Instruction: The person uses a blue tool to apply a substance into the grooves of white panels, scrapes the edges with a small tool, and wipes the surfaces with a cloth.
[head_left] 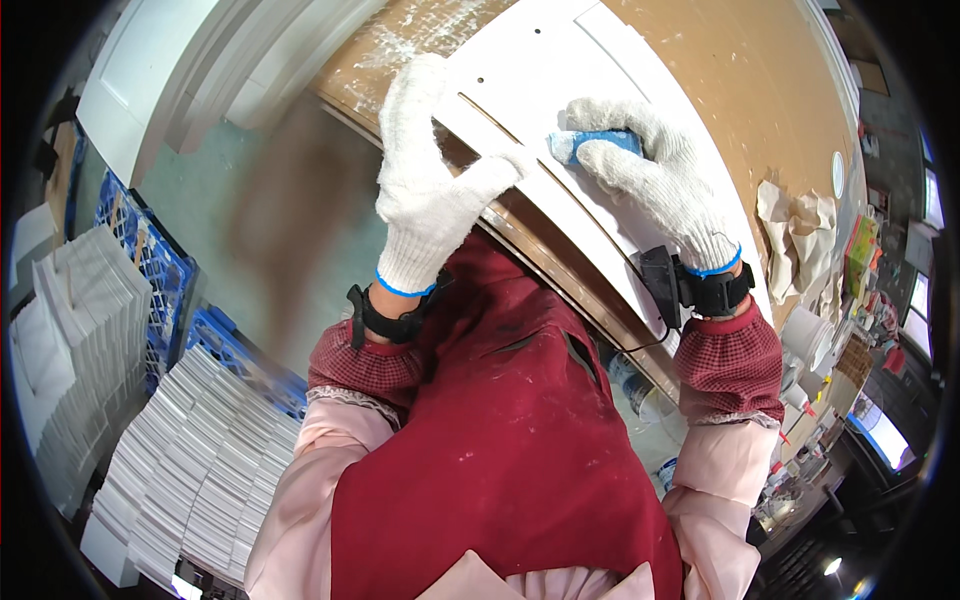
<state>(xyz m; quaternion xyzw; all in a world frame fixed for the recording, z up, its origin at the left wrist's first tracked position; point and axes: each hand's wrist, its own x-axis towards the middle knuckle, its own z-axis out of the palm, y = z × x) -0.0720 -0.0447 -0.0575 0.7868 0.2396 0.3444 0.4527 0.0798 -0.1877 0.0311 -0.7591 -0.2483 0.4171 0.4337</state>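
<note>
My right hand (665, 175), in a white knit glove with a blue cuff, is closed round a blue block (565, 148) that looks like a sanding sponge, dusted white at one end. The block rests on a long white panel (515, 65) with small dark holes and a long slot. My left hand (415, 175), gloved the same way, is at the panel's near left edge, fingers stretched out and thumb spread apart. It holds nothing that I can see; whether its palm touches the edge is hidden.
The panel lies on a brown, dust-marked workbench (700, 50). Crumpled brown paper (795, 235) and white tubs (808, 335) are on the right. At left are stacked white pieces (190, 460), blue plastic crates (150, 270) and leaning white panels (140, 80).
</note>
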